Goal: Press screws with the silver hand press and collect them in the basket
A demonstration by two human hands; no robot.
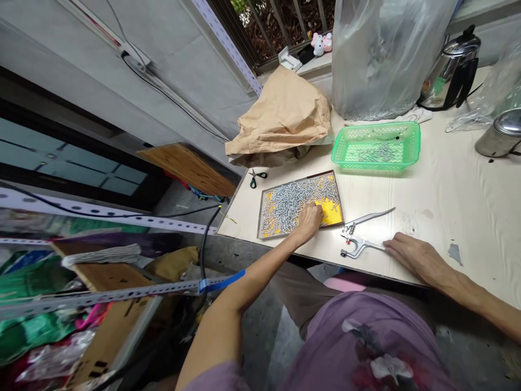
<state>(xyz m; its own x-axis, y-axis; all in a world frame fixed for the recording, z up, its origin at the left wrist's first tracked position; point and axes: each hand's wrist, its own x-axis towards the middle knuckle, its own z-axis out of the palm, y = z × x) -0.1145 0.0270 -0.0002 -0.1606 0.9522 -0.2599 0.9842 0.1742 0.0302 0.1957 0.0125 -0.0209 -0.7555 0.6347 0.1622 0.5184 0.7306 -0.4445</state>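
Note:
My left hand (pixel 310 220) reaches into a shallow tray (pixel 261 218) with a yellow bottom. Its fingers are pinched together among many small silvery metal pieces (pixel 287 202), and whatever they hold is hidden. At the table's front edge, my right hand (pixel 413 254) grips the end of the lower handle of metal pliers (pixel 359 246) lying on the tabletop. These pliers have a C-shaped jaw with a small red part, and their two handles are spread wide. The upper handle points away from me, apart from my hand.
Behind the pliers, a green plastic basket (pixel 376 165) holds more metal pieces. Scissors (pixel 257 176) lie left of the tray, near a brown paper bag (pixel 285 117). A large plastic bag (pixel 386 60), a kettle (pixel 453 70) and a metal cup (pixel 499 136) stand farther back and right.

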